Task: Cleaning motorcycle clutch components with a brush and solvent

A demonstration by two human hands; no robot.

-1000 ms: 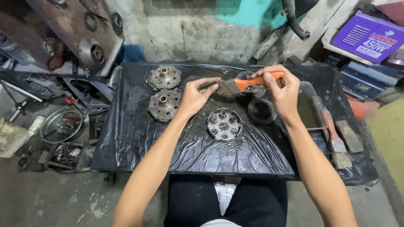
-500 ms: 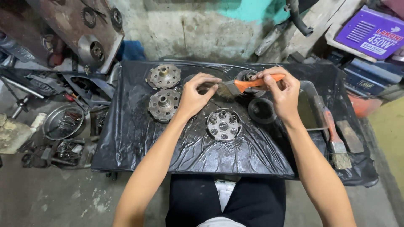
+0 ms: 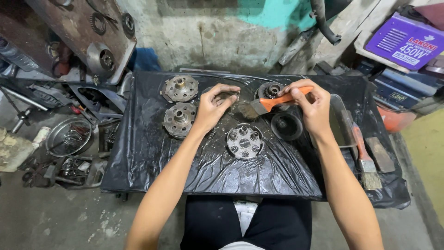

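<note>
My right hand grips an orange-handled brush, its bristles pointing left toward my left hand. My left hand is curled around a small dark metal part held just above the black plastic sheet; the bristles touch that part. Below the two hands lies a round grey metal plate with several raised posts. A black ring-shaped part lies under my right hand, and a geared hub sits behind the brush.
Two round clutch-like discs lie at the sheet's left. A red-handled paintbrush and a clear tray sit at the right. Metal scrap and a bowl crowd the floor at left; boxes stack at right.
Both hands stay together over the sheet. The brush has shifted slightly against the part in my left hand, and the camera view has drifted a little.
</note>
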